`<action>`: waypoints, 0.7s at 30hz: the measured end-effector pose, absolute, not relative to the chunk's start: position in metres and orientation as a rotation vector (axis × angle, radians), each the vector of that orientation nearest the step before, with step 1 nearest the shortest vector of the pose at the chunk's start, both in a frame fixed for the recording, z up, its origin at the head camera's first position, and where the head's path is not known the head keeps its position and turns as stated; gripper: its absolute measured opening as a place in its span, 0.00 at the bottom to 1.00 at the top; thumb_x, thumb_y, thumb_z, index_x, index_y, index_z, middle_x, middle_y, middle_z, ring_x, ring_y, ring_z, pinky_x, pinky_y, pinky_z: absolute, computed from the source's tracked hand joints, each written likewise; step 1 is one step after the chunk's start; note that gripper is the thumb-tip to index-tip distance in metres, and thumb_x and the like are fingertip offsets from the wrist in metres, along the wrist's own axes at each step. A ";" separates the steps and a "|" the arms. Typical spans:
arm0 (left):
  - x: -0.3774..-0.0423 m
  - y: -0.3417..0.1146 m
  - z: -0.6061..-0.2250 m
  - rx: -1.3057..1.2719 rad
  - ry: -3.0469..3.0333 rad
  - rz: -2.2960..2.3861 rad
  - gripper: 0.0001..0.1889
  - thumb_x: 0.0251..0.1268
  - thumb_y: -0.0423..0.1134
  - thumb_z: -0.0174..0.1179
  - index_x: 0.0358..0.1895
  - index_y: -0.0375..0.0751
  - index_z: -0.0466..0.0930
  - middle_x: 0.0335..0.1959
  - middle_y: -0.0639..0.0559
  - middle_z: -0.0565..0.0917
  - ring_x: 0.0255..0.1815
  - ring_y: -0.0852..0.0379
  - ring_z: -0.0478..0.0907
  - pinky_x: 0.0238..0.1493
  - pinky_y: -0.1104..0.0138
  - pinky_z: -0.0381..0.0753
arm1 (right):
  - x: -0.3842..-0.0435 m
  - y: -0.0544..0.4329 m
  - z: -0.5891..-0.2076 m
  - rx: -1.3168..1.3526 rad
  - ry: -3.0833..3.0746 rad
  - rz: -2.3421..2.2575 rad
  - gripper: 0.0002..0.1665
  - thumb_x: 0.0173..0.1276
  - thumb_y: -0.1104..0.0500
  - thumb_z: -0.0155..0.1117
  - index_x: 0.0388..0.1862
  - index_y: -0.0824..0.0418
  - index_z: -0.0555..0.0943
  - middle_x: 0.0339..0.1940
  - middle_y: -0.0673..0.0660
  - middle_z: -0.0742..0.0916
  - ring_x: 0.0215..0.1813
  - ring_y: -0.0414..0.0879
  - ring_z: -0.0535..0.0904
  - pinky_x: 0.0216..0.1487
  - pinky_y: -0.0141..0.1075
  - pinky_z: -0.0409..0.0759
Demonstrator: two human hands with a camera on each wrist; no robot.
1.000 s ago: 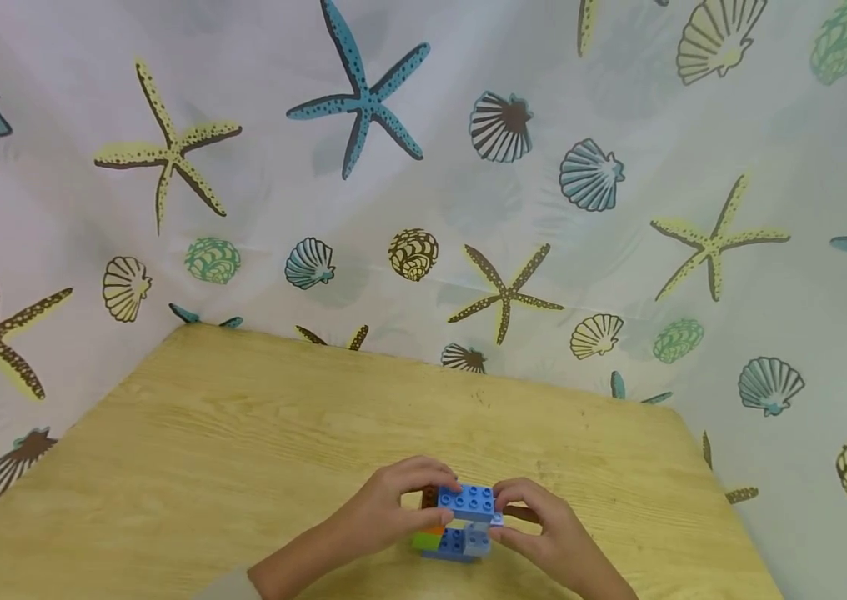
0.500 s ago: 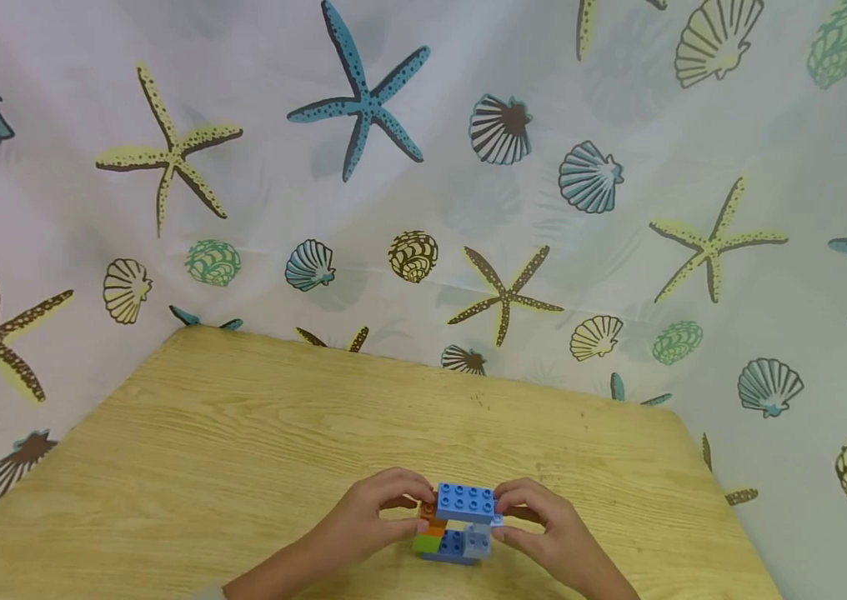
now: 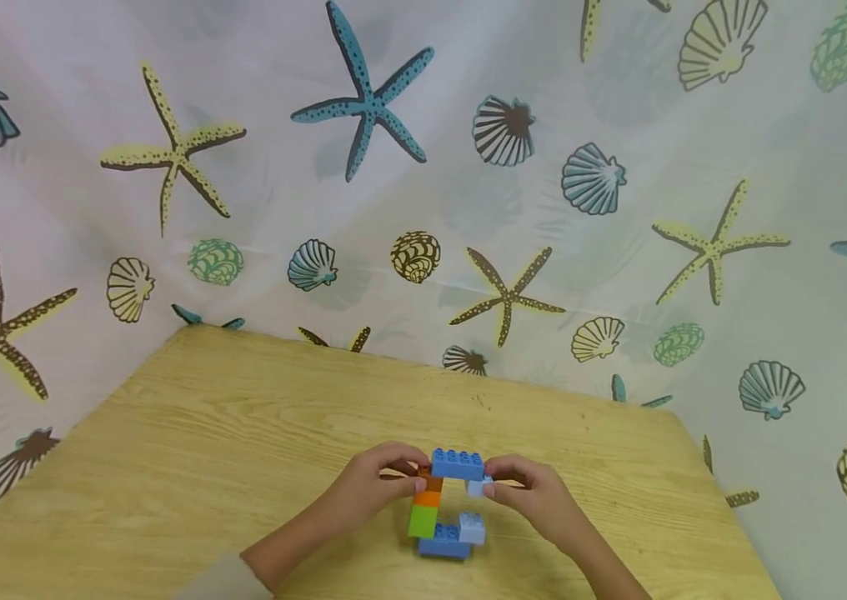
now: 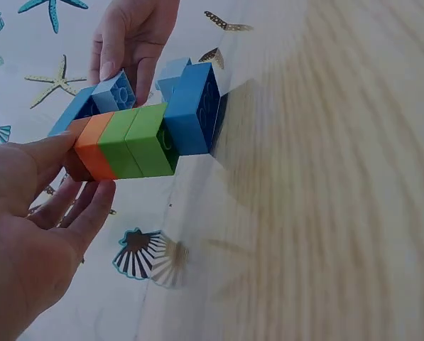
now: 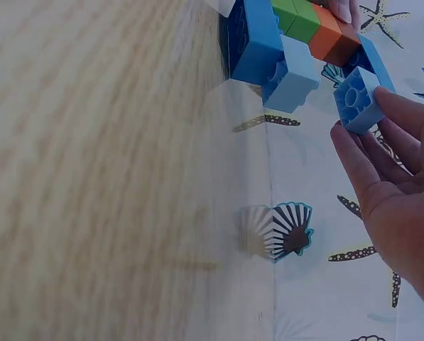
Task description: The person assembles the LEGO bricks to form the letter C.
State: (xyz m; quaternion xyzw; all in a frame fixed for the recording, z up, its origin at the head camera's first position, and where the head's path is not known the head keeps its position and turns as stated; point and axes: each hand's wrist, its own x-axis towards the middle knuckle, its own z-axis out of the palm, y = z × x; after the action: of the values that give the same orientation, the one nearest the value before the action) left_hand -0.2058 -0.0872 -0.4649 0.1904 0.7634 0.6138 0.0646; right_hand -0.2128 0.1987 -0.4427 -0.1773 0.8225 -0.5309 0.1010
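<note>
Toy building bricks form a C-shaped frame in the head view. A blue brick is its base, with green bricks, an orange brick and a brown brick stacked at its left end. Another blue brick spans the top. My left hand pinches the brown brick between thumb and fingers. With thumb and fingertips, my right hand grips a light blue brick under the top brick's right end. Below it, apart, a second light blue brick sits on the base.
The wood-grain table spreads behind and to both sides of the bricks. A pale cloth printed with starfish and shells hangs along its far and side edges.
My left hand has shifted from the top blue brick to the brown one. The frame has tipped: its top sits farther up the view, and a wider gap shows between the light blue bricks.
</note>
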 end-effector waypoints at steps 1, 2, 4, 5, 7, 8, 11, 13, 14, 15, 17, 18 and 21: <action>-0.209 -0.088 -0.465 0.560 2.308 1.846 0.13 0.69 0.46 0.66 0.52 0.49 0.85 0.54 0.50 0.83 0.53 0.51 0.81 0.51 0.58 0.84 | -0.216 0.198 -0.444 -0.488 2.415 -1.575 0.22 0.69 0.49 0.70 0.55 0.59 0.84 0.59 0.57 0.85 0.58 0.46 0.81 0.58 0.39 0.82; -0.212 -0.088 -0.466 0.546 2.305 1.842 0.14 0.68 0.47 0.66 0.53 0.50 0.85 0.55 0.50 0.83 0.52 0.51 0.81 0.51 0.57 0.84 | -0.219 0.197 -0.445 -0.453 2.394 -1.589 0.23 0.68 0.48 0.70 0.56 0.59 0.83 0.59 0.57 0.85 0.58 0.47 0.81 0.59 0.41 0.82; -0.218 -0.088 -0.468 0.521 2.291 1.834 0.16 0.68 0.50 0.66 0.53 0.50 0.85 0.55 0.51 0.84 0.52 0.52 0.81 0.49 0.55 0.84 | -0.225 0.196 -0.446 -0.391 2.351 -1.619 0.25 0.68 0.47 0.70 0.58 0.60 0.83 0.57 0.56 0.85 0.57 0.48 0.82 0.61 0.44 0.81; -0.221 -0.089 -0.470 0.511 2.280 1.831 0.17 0.68 0.51 0.66 0.54 0.49 0.85 0.55 0.50 0.84 0.52 0.53 0.81 0.50 0.55 0.84 | -0.228 0.196 -0.447 -0.370 2.326 -1.636 0.26 0.68 0.47 0.70 0.59 0.61 0.82 0.56 0.56 0.85 0.57 0.48 0.82 0.61 0.46 0.81; -0.226 -0.089 -0.472 0.500 2.246 1.834 0.19 0.68 0.52 0.66 0.56 0.47 0.84 0.54 0.50 0.84 0.52 0.53 0.81 0.51 0.55 0.83 | -0.232 0.194 -0.449 -0.331 2.273 -1.672 0.27 0.69 0.48 0.69 0.60 0.63 0.81 0.55 0.57 0.85 0.56 0.49 0.83 0.63 0.48 0.79; -0.229 -0.089 -0.474 0.493 2.230 1.837 0.20 0.68 0.51 0.65 0.56 0.45 0.84 0.54 0.49 0.85 0.51 0.53 0.81 0.52 0.55 0.83 | -0.235 0.194 -0.450 -0.318 2.253 -1.684 0.27 0.69 0.49 0.69 0.60 0.64 0.81 0.54 0.58 0.85 0.55 0.49 0.83 0.64 0.49 0.79; -0.237 -0.089 -0.477 0.468 2.179 1.852 0.20 0.70 0.48 0.64 0.58 0.41 0.83 0.54 0.48 0.85 0.51 0.53 0.82 0.54 0.55 0.83 | -0.241 0.191 -0.454 -0.285 2.239 -1.694 0.26 0.70 0.50 0.68 0.59 0.66 0.81 0.53 0.58 0.85 0.55 0.48 0.84 0.63 0.48 0.79; -0.242 -0.087 -0.478 0.439 2.187 1.841 0.20 0.69 0.49 0.65 0.57 0.41 0.84 0.54 0.49 0.85 0.52 0.54 0.81 0.55 0.57 0.82 | -0.245 0.190 -0.458 -0.261 2.249 -1.692 0.25 0.71 0.50 0.68 0.58 0.66 0.82 0.53 0.57 0.86 0.54 0.47 0.84 0.62 0.46 0.80; -0.244 -0.087 -0.479 0.425 2.198 1.834 0.20 0.69 0.50 0.66 0.56 0.41 0.85 0.54 0.49 0.86 0.52 0.54 0.81 0.55 0.58 0.82 | -0.246 0.189 -0.461 -0.249 2.250 -1.697 0.25 0.71 0.51 0.68 0.58 0.67 0.82 0.53 0.57 0.86 0.53 0.46 0.83 0.62 0.45 0.80; -0.246 -0.086 -0.480 0.409 2.219 1.817 0.20 0.68 0.51 0.66 0.55 0.42 0.85 0.53 0.50 0.86 0.53 0.55 0.81 0.56 0.59 0.82 | -0.248 0.188 -0.463 -0.240 2.255 -1.701 0.24 0.71 0.51 0.68 0.57 0.68 0.83 0.52 0.57 0.86 0.52 0.45 0.83 0.61 0.44 0.81; -0.249 -0.085 -0.483 0.392 2.264 1.782 0.20 0.66 0.52 0.67 0.54 0.43 0.86 0.53 0.50 0.86 0.55 0.55 0.80 0.56 0.60 0.81 | -0.250 0.187 -0.467 -0.223 2.251 -1.718 0.23 0.71 0.53 0.68 0.56 0.69 0.83 0.50 0.56 0.87 0.51 0.44 0.83 0.59 0.42 0.81; -0.250 -0.085 -0.484 0.382 2.277 1.772 0.19 0.66 0.51 0.67 0.53 0.42 0.87 0.53 0.50 0.86 0.55 0.55 0.80 0.55 0.60 0.81 | -0.251 0.186 -0.469 -0.215 2.249 -1.725 0.23 0.71 0.53 0.68 0.55 0.70 0.83 0.50 0.56 0.87 0.50 0.43 0.83 0.58 0.41 0.81; -0.253 -0.084 -0.487 0.389 2.288 1.765 0.18 0.68 0.47 0.66 0.53 0.38 0.86 0.53 0.48 0.86 0.55 0.54 0.80 0.55 0.60 0.81 | -0.252 0.184 -0.473 -0.190 2.258 -1.740 0.22 0.70 0.55 0.68 0.54 0.72 0.83 0.48 0.56 0.88 0.48 0.43 0.83 0.56 0.39 0.82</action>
State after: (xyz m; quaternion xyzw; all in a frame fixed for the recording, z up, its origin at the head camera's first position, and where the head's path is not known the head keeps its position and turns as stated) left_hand -0.2533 -0.0841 -0.4873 0.1327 0.7797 0.6015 0.1124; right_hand -0.2518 0.1836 -0.4732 -0.0660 0.7824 -0.6028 0.1420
